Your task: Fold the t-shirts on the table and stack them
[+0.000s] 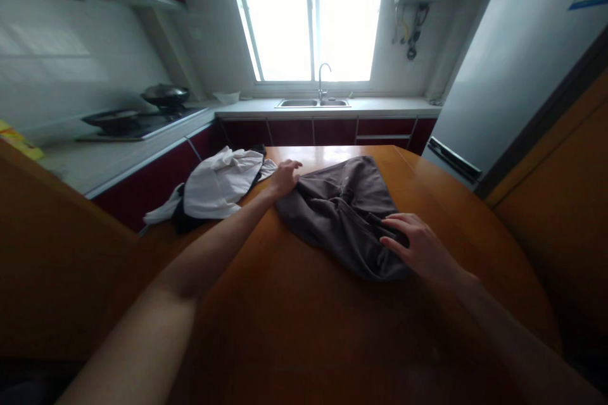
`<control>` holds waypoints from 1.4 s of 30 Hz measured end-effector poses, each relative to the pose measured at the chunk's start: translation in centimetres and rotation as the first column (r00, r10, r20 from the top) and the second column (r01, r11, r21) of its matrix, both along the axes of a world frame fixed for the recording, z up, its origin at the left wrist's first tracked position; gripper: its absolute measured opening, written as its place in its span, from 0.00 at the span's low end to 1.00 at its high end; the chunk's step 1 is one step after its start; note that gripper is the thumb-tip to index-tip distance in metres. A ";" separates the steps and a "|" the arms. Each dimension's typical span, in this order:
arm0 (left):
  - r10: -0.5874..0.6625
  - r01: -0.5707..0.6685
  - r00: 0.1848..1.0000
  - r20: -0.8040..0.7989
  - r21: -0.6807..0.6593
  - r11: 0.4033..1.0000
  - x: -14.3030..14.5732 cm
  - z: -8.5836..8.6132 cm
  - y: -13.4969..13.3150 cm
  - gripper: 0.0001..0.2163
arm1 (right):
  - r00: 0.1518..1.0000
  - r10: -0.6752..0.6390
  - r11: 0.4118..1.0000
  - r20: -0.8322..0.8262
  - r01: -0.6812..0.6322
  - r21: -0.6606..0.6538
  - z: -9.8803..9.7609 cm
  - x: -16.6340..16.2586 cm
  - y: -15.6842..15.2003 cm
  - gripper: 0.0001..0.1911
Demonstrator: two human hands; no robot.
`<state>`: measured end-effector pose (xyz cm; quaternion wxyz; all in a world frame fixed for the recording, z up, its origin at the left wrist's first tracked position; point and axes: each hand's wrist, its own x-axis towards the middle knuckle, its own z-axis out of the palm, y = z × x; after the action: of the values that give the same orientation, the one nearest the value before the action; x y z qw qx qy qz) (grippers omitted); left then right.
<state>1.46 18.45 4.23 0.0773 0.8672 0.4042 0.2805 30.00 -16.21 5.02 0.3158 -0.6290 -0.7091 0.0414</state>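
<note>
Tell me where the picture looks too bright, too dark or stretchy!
All in the head view: the window is glaring white; the wooden table shines at its far edge but is dim up close; the gray garment has nearly black folds; the refrigerator leans sideways, probably from lens stretching.

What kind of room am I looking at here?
It looks like a home kitchen: a double sink with a tap sits under the window, and pans stand on a hob at the left.
</note>
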 end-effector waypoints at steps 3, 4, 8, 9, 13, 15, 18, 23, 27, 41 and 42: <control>-0.350 0.346 0.931 -0.100 -0.063 0.936 1.6 0.3 -4.1 0.15 | 0.999 -0.015 0.985 0.048 0.023 -0.172 -0.4 -0.1 1.2 0.17; -0.420 0.414 0.901 -0.111 -0.071 0.907 2.1 0.3 -5.3 0.17 | 0.999 0.002 0.977 0.054 0.010 -0.215 -0.5 -0.5 1.1 0.17; -0.521 0.515 0.843 -0.132 -0.081 0.853 3.8 0.0 -8.4 0.19 | 0.994 0.065 0.953 0.090 -0.035 -0.301 -0.2 -1.9 -0.7 0.07; -0.532 0.524 0.836 -0.136 -0.092 0.847 4.0 0.0 -8.8 0.17 | 0.993 0.061 0.953 0.103 -0.027 -0.300 -0.1 -2.1 -1.3 0.07; -0.514 0.495 0.852 -0.103 -0.164 0.853 3.5 0.6 -10.3 0.11 | 0.995 0.027 0.970 0.100 -0.002 -0.242 -0.7 -1.8 -3.7 0.11; -0.456 0.437 0.887 -0.079 -0.178 0.882 2.4 1.1 -11.2 0.10 | 0.996 0.033 0.978 0.079 -0.016 -0.206 -1.3 -1.2 -4.8 0.13; -0.420 0.408 0.906 -0.057 -0.148 0.901 0.2 2.0 -13.2 0.13 | 0.994 -0.021 0.989 0.111 0.037 -0.143 -2.4 -0.5 -6.2 0.23; -0.456 0.474 0.874 -0.166 0.084 0.877 -4.5 4.0 -18.2 0.16 | 0.968 -0.140 0.978 0.209 0.169 -0.125 -2.6 -0.2 -8.2 0.20; -0.419 0.471 0.879 -0.229 0.270 0.840 -8.4 4.6 -23.2 0.16 | 0.978 -0.108 0.988 0.181 0.125 -0.086 -1.9 -0.1 -9.8 0.16; -0.492 0.589 0.773 -0.401 0.166 0.791 -13.4 1.3 -37.9 0.10 | 0.963 0.131 0.956 0.235 -0.059 -0.287 -2.7 1.4 -16.2 0.10; -0.503 0.595 0.773 -0.387 0.167 0.786 -13.3 1.4 -38.3 0.09 | 0.958 0.134 0.955 0.253 -0.057 -0.291 -2.6 1.5 -16.1 0.09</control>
<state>-11.81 -19.82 5.65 -0.0338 0.9830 0.0936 0.1542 31.55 -32.28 2.41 0.1213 -0.6319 -0.7622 0.0708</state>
